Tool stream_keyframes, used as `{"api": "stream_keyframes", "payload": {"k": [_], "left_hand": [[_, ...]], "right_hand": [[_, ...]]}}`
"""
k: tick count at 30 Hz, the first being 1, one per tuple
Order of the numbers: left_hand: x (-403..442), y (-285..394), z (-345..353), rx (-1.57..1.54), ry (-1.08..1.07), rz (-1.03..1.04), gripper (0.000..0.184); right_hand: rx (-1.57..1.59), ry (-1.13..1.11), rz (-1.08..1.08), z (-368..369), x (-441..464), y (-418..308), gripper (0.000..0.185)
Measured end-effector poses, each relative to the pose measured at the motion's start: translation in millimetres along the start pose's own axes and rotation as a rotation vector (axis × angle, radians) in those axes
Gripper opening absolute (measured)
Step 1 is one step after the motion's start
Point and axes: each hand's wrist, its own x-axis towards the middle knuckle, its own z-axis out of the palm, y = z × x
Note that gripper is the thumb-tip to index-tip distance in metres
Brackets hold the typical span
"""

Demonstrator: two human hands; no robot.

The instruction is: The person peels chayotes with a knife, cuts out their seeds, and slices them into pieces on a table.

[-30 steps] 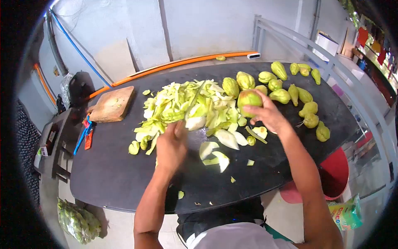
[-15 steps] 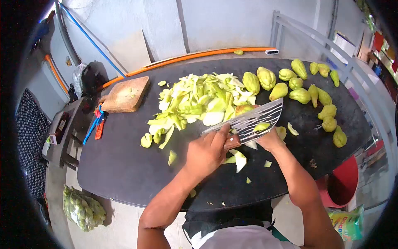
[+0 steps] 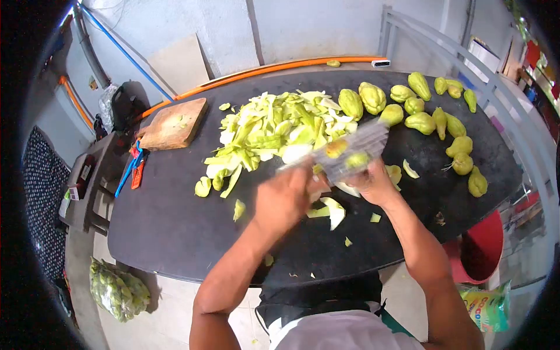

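My left hand (image 3: 286, 197) is wrapped round the handle of a wide-bladed knife (image 3: 371, 140), which is blurred by motion. The blade points up and to the right, with pieces of green on it. My right hand (image 3: 372, 178) is just below the blade, closed round a chayote that the blade mostly hides. Beyond my hands lies a heap of pale green cut pieces (image 3: 274, 125). White and green slices (image 3: 335, 213) are on the table near my wrists. Several whole chayotes (image 3: 421, 122) sit to the right of the heap.
The dark table (image 3: 163, 227) has a wooden board (image 3: 175, 123) and a blue-and-red tool (image 3: 136, 169) at its left. A red bin (image 3: 484, 248) stands off the right edge, beside a metal railing (image 3: 466, 55). A bag of greens (image 3: 118, 290) lies on the floor at left.
My left hand has brought the knife rightward, across to my right hand. My right hand has moved down from beside the whole chayotes. The view has shifted slightly.
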Motion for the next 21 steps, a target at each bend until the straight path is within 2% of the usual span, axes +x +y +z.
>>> {"api": "stream_keyframes", "payload": {"k": [1,2,4,5,8,9,12,13,16,17,18,20,21], "left_hand": [[2,-10,2,0.014,-0.021,-0.089,0.045],[3,-25,5,0.052,-0.007,-0.167,0.034],[1,-38,-2,0.019,-0.063,-0.311,0.027],[1,-40,0,0.015,-0.010,-0.299,0.026],[5,-28,-3,-0.058,0.022,-0.296,0.028],[5,-25,-1,-0.058,0.020,-0.271,0.032],[1,-11,1,-0.110,0.011,-0.119,0.030],[-1,-6,5,-0.128,0.022,-0.060,0.033],[-1,12,-2,-0.109,0.002,0.098,0.053],[-2,12,-1,-0.088,0.008,0.129,0.056],[-3,12,0,-0.068,0.015,0.160,0.059],[-4,12,1,-0.046,0.020,0.198,0.064],[-3,13,-2,-0.045,0.019,0.204,0.065]], "right_hand": [[0.155,-0.017,0.042,7,2,-19,0.073],[0.182,-0.022,0.033,11,2,-22,0.073],[0.240,-0.030,0.007,15,3,-27,0.073],[0.165,-0.019,-0.023,10,7,-15,0.074],[0.196,0.006,0.018,6,6,-20,0.072],[0.106,0.028,-0.074,4,9,-13,0.069],[0.304,0.050,0.204,-4,7,-9,0.063],[0.301,0.087,0.219,-2,7,-9,0.052],[0.392,0.107,0.209,-6,2,13,0.041],[0.335,0.178,0.218,-5,0,21,0.037],[0.268,0.187,0.076,-2,4,30,0.042],[0.472,0.195,0.219,-7,-3,38,0.048],[0.467,0.176,0.215,-8,-3,39,0.050]]}}
